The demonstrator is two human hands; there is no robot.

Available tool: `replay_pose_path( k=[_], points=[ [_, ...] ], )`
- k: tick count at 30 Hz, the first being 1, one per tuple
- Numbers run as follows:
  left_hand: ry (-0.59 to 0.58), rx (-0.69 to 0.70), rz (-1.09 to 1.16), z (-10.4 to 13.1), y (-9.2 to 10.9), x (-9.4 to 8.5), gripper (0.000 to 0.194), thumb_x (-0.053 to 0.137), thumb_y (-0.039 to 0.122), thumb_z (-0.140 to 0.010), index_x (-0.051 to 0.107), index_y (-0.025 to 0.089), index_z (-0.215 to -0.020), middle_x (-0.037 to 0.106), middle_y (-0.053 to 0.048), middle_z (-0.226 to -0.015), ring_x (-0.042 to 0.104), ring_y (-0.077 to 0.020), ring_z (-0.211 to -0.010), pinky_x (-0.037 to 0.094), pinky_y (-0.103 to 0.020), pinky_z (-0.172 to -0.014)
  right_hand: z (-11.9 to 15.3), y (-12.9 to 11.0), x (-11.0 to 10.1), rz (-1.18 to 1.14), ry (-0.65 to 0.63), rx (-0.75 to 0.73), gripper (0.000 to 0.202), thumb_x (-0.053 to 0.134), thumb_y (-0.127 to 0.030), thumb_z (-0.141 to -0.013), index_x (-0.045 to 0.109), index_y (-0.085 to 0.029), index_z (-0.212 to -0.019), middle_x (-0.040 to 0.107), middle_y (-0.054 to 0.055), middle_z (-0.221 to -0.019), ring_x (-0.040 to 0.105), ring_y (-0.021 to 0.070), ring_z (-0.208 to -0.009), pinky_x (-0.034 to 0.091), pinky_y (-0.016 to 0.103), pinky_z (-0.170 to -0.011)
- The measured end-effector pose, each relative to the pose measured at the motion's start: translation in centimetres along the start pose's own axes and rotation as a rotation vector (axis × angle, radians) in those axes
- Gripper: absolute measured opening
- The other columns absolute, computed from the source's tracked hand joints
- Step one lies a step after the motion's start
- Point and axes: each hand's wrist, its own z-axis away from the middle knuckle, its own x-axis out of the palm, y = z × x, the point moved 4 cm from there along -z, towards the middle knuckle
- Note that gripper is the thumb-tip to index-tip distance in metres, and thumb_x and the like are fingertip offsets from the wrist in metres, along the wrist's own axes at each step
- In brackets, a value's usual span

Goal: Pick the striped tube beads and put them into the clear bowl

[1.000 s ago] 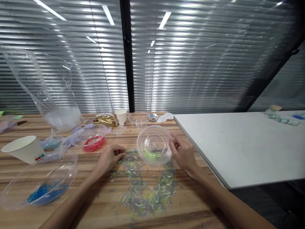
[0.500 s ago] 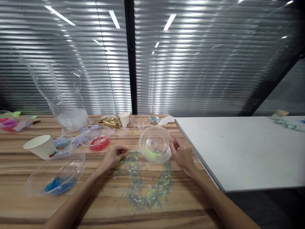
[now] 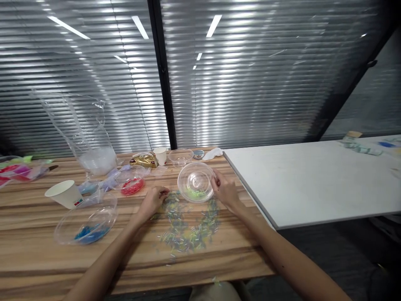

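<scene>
Since a second ago, little changed: left hand [image 3: 154, 200] still pinching at scattered pastel tube beads [image 3: 188, 228] on wooden table [image 3: 37, 225], right hand [image 3: 224, 191] still gripping clear plastic bowl [image 3: 196, 182] just beyond them.

Closed horizontal blinds [image 3: 266, 75] fill the upper half of the frame, mirroring ceiling strip lights [image 3: 214, 26]. A dark vertical window post [image 3: 161, 79] splits them left of centre. Below, a wooden desk [image 3: 37, 255] abuts a white desk [image 3: 307, 179] at right; dark floor [image 3: 354, 259] lower right.
</scene>
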Motion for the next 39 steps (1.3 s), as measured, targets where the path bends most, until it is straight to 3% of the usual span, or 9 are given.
replay_pose_path(
  k=[4,12,19,26,28,32,39],
  points=[
    [-0.053,0.075,-0.038,0.0,0.6,-0.2,0.020,0.052,0.021,-0.072,0.069,0.016,-0.081,0.071,-0.009,-0.084,0.064,-0.0242,-0.083,0.047,-0.034,-0.077,-0.3,0.6,0.0,0.010,-0.016,-0.005,0.033,0.037,-0.024,-0.088,0.062,-0.009,-0.104,0.063,0.005,-0.061,0.054,0.0156,-0.049,0.034,0.024,-0.050],
    [-0.143,0.131,-0.061,-0.2,0.1,-0.3,0.021,0.049,0.022,-0.073,0.067,0.017,-0.083,0.070,-0.006,-0.084,0.063,-0.0208,-0.081,0.047,-0.029,-0.075,-1.0,1.2,-1.5,-0.034,0.093,0.005,0.034,0.037,-0.023,-0.087,0.062,-0.011,-0.106,0.062,0.005,-0.061,0.050,0.0155,-0.050,0.037,0.026,-0.054],
    [-0.125,0.161,-0.098,-0.3,0.0,-0.1,0.023,0.048,0.022,-0.075,0.066,0.017,-0.089,0.069,-0.008,-0.088,0.062,-0.0215,-0.084,0.047,-0.031,-0.077,-0.7,0.1,-1.1,-0.052,0.052,-0.048,0.034,0.038,-0.022,-0.087,0.061,-0.009,-0.109,0.063,0.005,-0.061,0.053,0.0156,-0.050,0.036,0.025,-0.053],
    [-0.038,0.175,-0.109,0.6,0.4,-0.8,0.025,0.046,0.025,-0.081,0.062,0.015,-0.098,0.068,-0.010,-0.091,0.062,-0.0229,-0.088,0.046,-0.035,-0.082,-0.3,0.3,-1.2,-0.070,0.130,-0.043,0.033,0.040,-0.022,-0.088,0.062,-0.009,-0.109,0.062,0.003,-0.059,0.054,0.0146,-0.048,0.039,0.024,-0.051],
    [0.085,0.151,-0.054,0.8,0.4,-1.2,0.025,0.045,0.026,-0.083,0.060,0.015,-0.099,0.067,-0.010,-0.093,0.062,-0.0218,-0.088,0.047,-0.036,-0.081,-0.1,0.3,-1.4,-0.084,0.158,-0.043,0.031,0.041,-0.022,-0.089,0.062,-0.009,-0.108,0.061,0.002,-0.058,0.054,0.0139,-0.047,0.041,0.024,-0.051],
    [0.219,0.145,0.112,1.2,0.1,-1.2,0.021,0.048,0.031,-0.085,0.060,0.016,-0.093,0.067,-0.008,-0.091,0.064,-0.0202,-0.084,0.052,-0.034,-0.076,0.2,0.0,-1.5,-0.089,0.199,-0.070,0.027,0.043,-0.022,-0.090,0.062,-0.011,-0.106,0.062,0.001,-0.060,0.055,0.0124,-0.049,0.044,0.023,-0.052],
    [0.334,0.146,0.288,2.3,0.7,-1.2,0.019,0.059,0.028,-0.083,0.058,0.017,-0.099,0.066,-0.005,-0.088,0.066,-0.0164,-0.078,0.056,-0.030,-0.072,1.0,-0.7,-0.8,-0.059,0.125,-0.100,0.027,0.045,-0.019,-0.090,0.059,-0.012,-0.111,0.061,-0.001,-0.058,0.054,0.0113,-0.046,0.043,0.022,-0.049]
  ],
)
